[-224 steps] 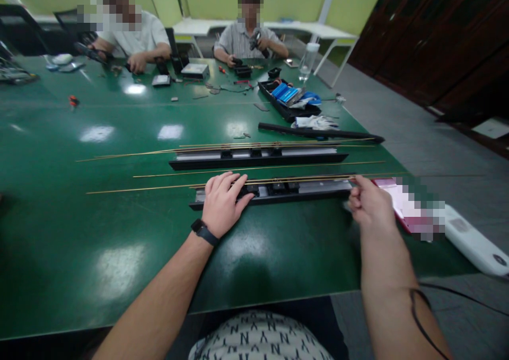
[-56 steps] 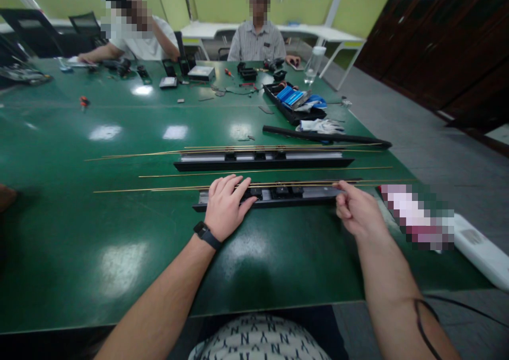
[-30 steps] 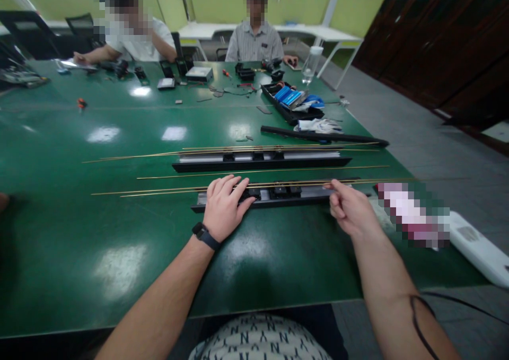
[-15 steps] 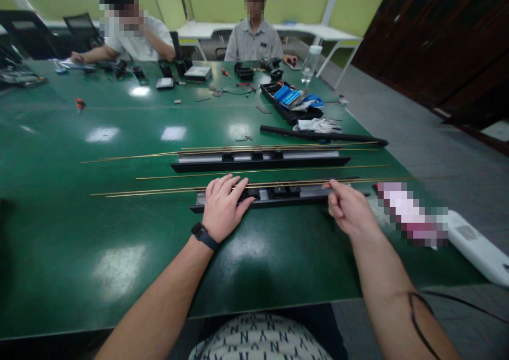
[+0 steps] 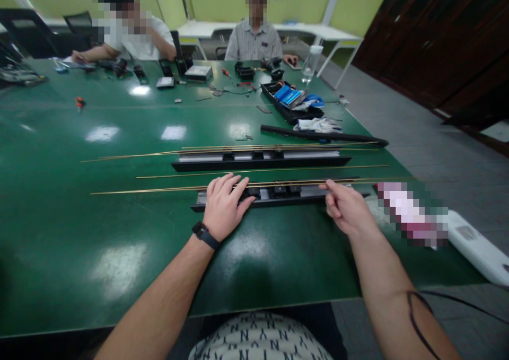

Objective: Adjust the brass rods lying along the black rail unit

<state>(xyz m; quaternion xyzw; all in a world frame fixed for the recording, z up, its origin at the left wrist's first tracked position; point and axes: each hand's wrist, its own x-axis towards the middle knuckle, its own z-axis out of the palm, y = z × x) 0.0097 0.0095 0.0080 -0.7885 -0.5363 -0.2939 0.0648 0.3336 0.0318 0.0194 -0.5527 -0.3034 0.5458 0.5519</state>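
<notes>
My left hand [image 5: 226, 203] lies spread over the left part of the nearer black and silver rail [image 5: 314, 191], its fingertips across the thin brass rods [image 5: 159, 190] and its thumb apart. At the right part of that rail, the thumb and forefinger of my right hand [image 5: 345, 205] pinch a brass rod. Small black blocks [image 5: 280, 189] sit in the rail's channel between my hands. Just beyond, a single brass rod [image 5: 178, 175] lies on the green table [image 5: 159, 275]. Farther back is a second rail [image 5: 258, 164] with more rods along it.
A long black strip [image 5: 326, 135], white gloves [image 5: 318, 125] and a black tray [image 5: 288, 113] with blue items stand beyond the rails. At right lie a blurred pink packet [image 5: 409, 211] and a white device [image 5: 477, 248]. Two people [image 5: 254, 39] sit across the table.
My right hand has shifted slightly left along the rail. The rods' left ends, earlier visibly apart, now lie almost together. My left hand stays in place.
</notes>
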